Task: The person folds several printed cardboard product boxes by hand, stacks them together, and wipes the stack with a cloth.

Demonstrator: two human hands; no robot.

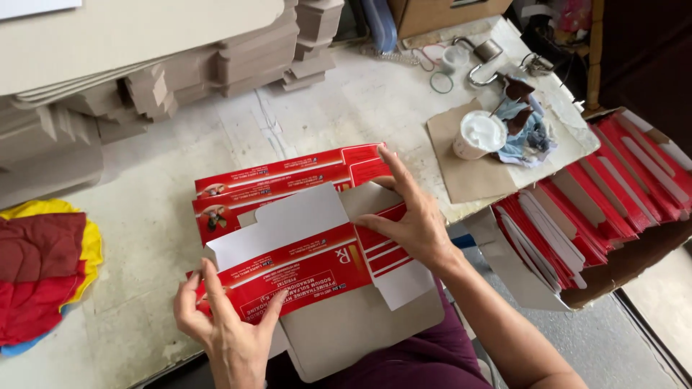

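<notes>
A flat red-and-white carton blank [303, 270] lies at the near edge of the worktable, on a grey cardboard sheet [360, 331]. My left hand [223, 324] grips its left end, fingers spread over the red panel. My right hand [411, 220] presses on its right side, the forefinger reaching up to the red blanks behind. Under and behind it lies a small pile of the same red carton blanks [288, 176], flat on the table.
A cardboard box [620, 266] at the right holds several folded red cartons standing on edge. A white cup of paste [479, 135] sits on brown paper beside a blue rag [530, 130]. Stacks of grey card blanks [180, 68] fill the far left. Red and yellow cloths [43, 266] lie at the left.
</notes>
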